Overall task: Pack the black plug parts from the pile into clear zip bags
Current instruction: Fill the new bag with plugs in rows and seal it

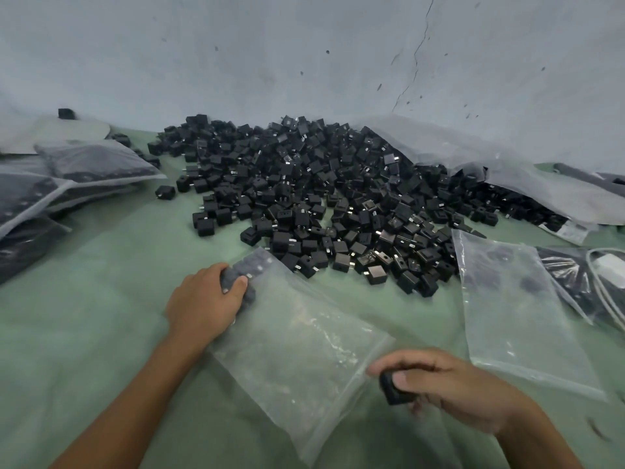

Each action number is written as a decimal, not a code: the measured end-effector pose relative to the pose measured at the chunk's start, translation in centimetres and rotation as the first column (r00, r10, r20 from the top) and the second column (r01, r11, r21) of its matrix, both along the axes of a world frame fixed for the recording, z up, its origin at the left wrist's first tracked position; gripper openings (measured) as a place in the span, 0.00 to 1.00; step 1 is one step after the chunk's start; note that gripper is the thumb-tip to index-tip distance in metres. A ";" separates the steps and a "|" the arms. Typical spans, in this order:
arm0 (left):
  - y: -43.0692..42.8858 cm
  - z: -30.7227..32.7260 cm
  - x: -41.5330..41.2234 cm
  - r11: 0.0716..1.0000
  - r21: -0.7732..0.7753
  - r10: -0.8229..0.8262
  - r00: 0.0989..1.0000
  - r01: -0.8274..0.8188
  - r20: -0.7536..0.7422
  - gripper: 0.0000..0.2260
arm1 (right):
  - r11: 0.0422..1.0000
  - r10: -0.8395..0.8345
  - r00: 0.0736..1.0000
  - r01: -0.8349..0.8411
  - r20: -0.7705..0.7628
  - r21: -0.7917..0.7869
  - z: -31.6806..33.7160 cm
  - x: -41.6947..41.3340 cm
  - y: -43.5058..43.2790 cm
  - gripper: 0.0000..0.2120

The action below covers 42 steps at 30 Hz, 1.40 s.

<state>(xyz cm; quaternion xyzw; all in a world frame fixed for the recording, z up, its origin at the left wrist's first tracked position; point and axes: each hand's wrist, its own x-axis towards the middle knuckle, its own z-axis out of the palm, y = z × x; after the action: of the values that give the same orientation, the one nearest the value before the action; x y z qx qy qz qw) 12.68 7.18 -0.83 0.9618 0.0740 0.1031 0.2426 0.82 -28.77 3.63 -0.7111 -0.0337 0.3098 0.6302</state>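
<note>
A large pile of black plug parts [331, 198] covers the middle of the green surface. In front of it lies a clear zip bag [304, 353], with several plug parts inside at its far end. My left hand [203, 302] rests on that far end, fingers pressing the parts through the plastic. At the bag's near right corner my right hand [449, 387] is shut on a black plug part [392, 389], fingertips touching the bag's edge.
A second clear zip bag [514, 316] lies flat to the right. Filled bags [67, 177] are stacked at the left. A big crumpled plastic sheet [473, 154] spills parts at the back right. Cables in plastic [602, 286] lie at the right edge. A grey wall stands behind.
</note>
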 end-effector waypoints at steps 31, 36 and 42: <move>0.2 -0.6 0.4 1.000 0.021 0.017 1.000 -0.017 0.001 0.18 | 0.934 -0.319 0.948 0.316 -0.010 0.164 -2.0 5.3 16.4 0.10; 0.2 -0.5 0.2 1.000 0.012 0.020 1.000 -0.020 -0.015 0.17 | 0.947 -0.232 0.891 0.298 0.391 -0.118 -3.0 7.2 18.5 0.12; 0.2 -0.4 0.2 1.000 0.014 0.021 1.000 -0.020 -0.022 0.18 | 0.881 -0.344 0.764 0.464 0.546 -0.096 -4.2 7.2 20.4 0.05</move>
<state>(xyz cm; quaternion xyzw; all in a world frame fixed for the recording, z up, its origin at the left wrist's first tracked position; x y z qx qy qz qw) 12.88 7.41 -1.19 0.9637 0.0858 0.0955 0.2340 8.05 -8.34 -0.62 -0.8241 -0.0102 -0.0332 0.5653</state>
